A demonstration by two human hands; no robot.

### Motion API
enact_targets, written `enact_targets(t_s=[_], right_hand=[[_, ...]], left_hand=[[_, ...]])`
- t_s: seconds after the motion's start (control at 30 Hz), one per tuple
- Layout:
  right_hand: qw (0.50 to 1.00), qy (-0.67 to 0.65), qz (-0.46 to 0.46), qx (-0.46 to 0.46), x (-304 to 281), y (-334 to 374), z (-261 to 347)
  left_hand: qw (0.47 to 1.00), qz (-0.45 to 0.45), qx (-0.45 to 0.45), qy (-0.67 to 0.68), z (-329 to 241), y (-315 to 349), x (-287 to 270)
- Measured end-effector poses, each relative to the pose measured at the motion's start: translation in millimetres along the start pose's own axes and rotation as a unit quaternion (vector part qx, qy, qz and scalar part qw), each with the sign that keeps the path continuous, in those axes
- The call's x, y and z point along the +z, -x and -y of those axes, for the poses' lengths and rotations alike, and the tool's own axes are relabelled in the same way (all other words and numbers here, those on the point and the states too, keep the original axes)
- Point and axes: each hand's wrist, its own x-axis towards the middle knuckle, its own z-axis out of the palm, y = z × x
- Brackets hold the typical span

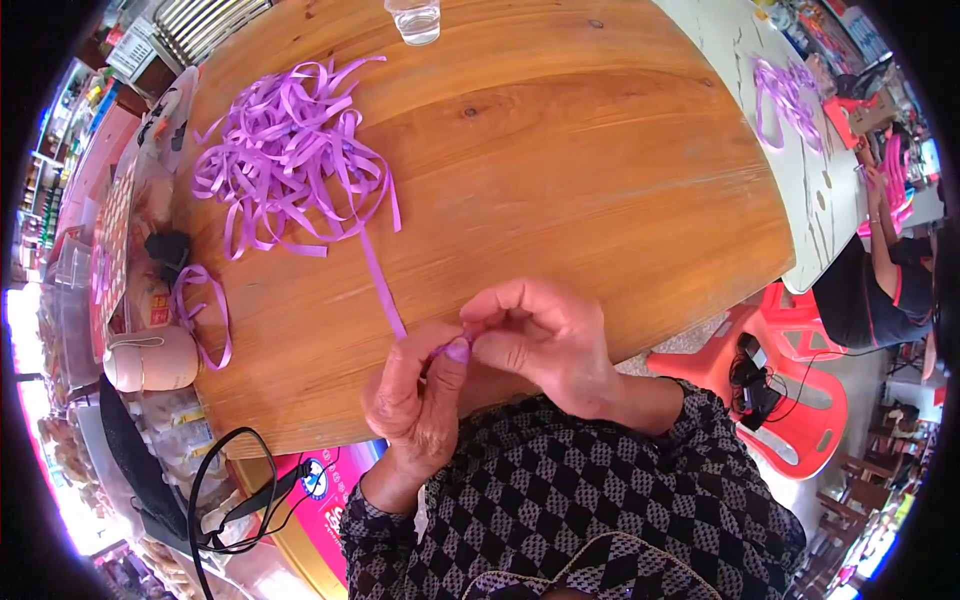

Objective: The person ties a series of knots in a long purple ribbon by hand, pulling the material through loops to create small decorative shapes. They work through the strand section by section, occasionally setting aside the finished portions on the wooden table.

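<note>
A purple ribbon point(380, 285) runs from a large tangled heap of purple ribbons point(290, 150) down to my hands near the table's front edge. My left hand point(415, 395) pinches the ribbon's end between thumb and fingers, and a bit of purple shows at the thumb tip. My right hand point(550, 345) meets it there, its thumb and forefinger brought together at the same spot. What lies between the right fingertips is mostly hidden; a little purple shows beside them.
A glass of clear liquid point(416, 22) stands at the far edge of the wooden table point(560, 190). One ribbon loop point(225, 325) lies at the left, beside a pink rounded object point(152, 360). To the right are a red plastic stool point(800, 400) holding dark cables and another person point(880, 270) at a pale table.
</note>
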Motion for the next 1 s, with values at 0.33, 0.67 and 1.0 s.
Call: enact_targets(t_s=[0.33,0.67,1.0], right_hand=[[1.0,0.01,0.007,-0.025,-6.2,2.7,5.2],[0.935,0.259,0.016,-0.241,-14.0,-1.9,2.9],[0.867,0.358,0.021,-0.346,-19.4,-4.4,5.6]], left_hand=[[0.862,0.111,-0.361,0.339,-19.1,-17.8,-13.8],[0.851,0.061,-0.387,0.348,-19.2,-17.4,-3.7],[0.838,0.098,-0.42,0.334,-26.0,-19.7,-6.9]])
